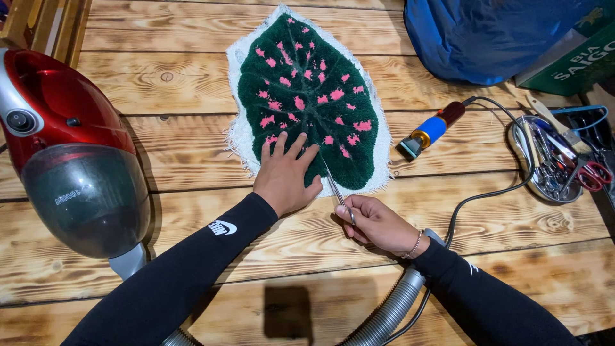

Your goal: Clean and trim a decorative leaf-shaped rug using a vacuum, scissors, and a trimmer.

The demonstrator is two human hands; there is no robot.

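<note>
A leaf-shaped tufted rug (307, 96), dark green with pink spots and a white cloth border, lies flat on the wooden table (192, 83). My left hand (285, 176) presses flat on the rug's near edge, fingers spread. My right hand (375, 221) sits just below the rug and pinches thin metal tweezers (336, 189), whose tip points up into the green pile near the left hand's fingers.
A red and grey handheld vacuum (70, 154) lies at the left, its grey hose (387, 314) running under my arms. A blue and orange corded trimmer (432, 130) lies right of the rug. A metal tray (551, 160) with scissors and tools sits far right. A blue bag (487, 35) is behind.
</note>
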